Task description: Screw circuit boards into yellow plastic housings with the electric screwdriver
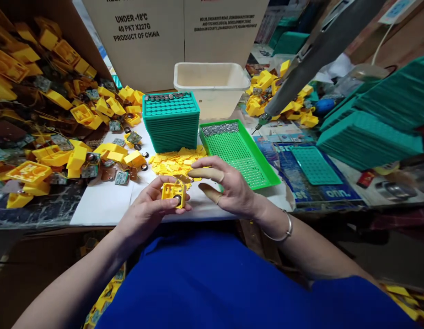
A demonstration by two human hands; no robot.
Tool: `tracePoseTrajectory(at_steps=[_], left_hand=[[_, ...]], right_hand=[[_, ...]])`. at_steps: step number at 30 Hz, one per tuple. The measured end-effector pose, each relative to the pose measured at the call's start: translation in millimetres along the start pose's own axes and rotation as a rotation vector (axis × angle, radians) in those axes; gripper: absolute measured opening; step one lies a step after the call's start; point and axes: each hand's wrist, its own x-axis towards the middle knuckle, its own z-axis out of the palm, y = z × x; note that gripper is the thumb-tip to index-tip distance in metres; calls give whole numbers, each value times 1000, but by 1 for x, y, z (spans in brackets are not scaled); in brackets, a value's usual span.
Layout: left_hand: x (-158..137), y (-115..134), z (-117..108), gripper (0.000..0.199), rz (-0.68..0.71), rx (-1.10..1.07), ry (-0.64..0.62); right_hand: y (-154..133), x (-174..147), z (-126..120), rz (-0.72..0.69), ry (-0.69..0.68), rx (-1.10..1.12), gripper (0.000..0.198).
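Note:
My left hand (pixel 150 203) grips a small yellow plastic housing (pixel 168 191), its open side facing up. A dark round part (pixel 178 199) sits in the housing's lower right corner, near my left thumb. At the housing's upper edge a small brownish flat piece (pixel 181 178) sticks up; whether it is attached I cannot tell. My right hand (pixel 228 187) hovers just right of the housing, thumb and index finger apart, with pale finger covers on them. The index fingertip is close to the flat piece; contact is unclear. Behind the hands lies a pile of flat yellow pieces (pixel 174 161).
A stack of teal trays (pixel 171 130) with round cells stands behind the pile. Right of it lies a green perforated tray (pixel 232 146) holding small metal parts. An electric screwdriver (pixel 283 91) hangs at right. Yellow housings with circuit boards (pixel 77 155) heap up at left. A white bin (pixel 212 98) stands behind.

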Motion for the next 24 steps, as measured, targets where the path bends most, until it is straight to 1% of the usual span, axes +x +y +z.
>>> tracePoseTrajectory(at_steps=[2, 3, 5, 6, 7, 9, 12, 14, 16, 19, 21, 24], left_hand=[[-2, 2, -2, 39, -43, -33, -91], [-3, 2, -3, 37, -65, -52, -142], [-3, 3, -4, 36, -103, -78, -210], [-4, 2, -4, 37, -113, -81, -215], [-4, 2, -4, 37, -115, -76, -200], [-3, 0, -2, 38, -88, -40, -121], [3, -7, 6, 34, 30, 35, 26], [8, -13, 11, 32, 114, 43, 102], [13, -16, 15, 32, 166, 5, 159], [16, -15, 17, 31, 162, -51, 174], [14, -11, 16, 31, 135, -67, 146], [12, -7, 15, 30, 83, -63, 127]], right_hand=[[3, 0, 3, -43, -71, 12, 33], [4, 0, 4, -63, -82, 44, 32], [6, 1, 6, -89, -66, 124, 27], [7, 2, 6, -97, -51, 148, 24], [7, 2, 6, -103, -32, 151, 22], [6, 2, 6, -92, 11, 107, 25], [1, 0, 8, -67, 103, -25, 36], [-5, -3, 9, -93, 136, -138, 40], [-10, -6, 8, -151, 130, -236, 42], [-18, -10, 6, -210, 66, -279, 37], [-22, -12, 3, -203, 31, -252, 30], [-25, -14, 2, -190, 3, -185, 26]])
